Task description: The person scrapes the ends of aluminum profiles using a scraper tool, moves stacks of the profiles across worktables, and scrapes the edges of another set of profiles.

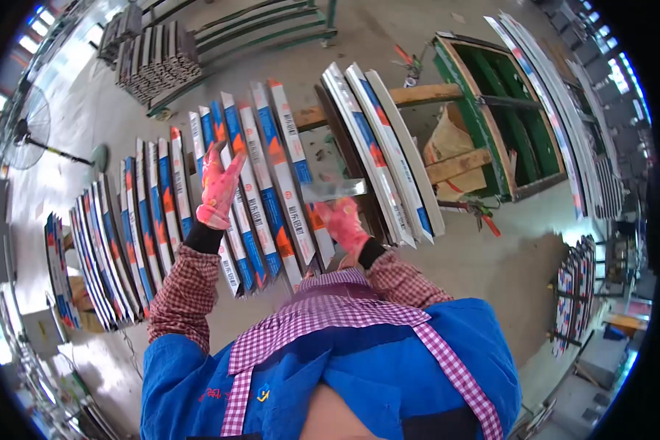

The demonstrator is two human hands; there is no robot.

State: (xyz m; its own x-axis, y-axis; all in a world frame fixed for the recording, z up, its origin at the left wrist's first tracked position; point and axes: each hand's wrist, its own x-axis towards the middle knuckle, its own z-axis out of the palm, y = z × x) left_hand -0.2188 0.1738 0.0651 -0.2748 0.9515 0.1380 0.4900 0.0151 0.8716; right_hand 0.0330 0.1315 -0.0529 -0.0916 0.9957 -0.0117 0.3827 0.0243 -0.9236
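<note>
My left hand, in a pink glove, is raised with its fingers spread and rests against one of the long white strips with blue and orange labels. My right hand, also in a pink glove, grips a flat grey metal piece held crosswise above the strips. Both hands are over the middle of the row of strips.
More labelled strips fan out to the left, and three lie to the right. A green wooden frame stands at the right. A fan stands at far left. Stacks of parts sit at the back.
</note>
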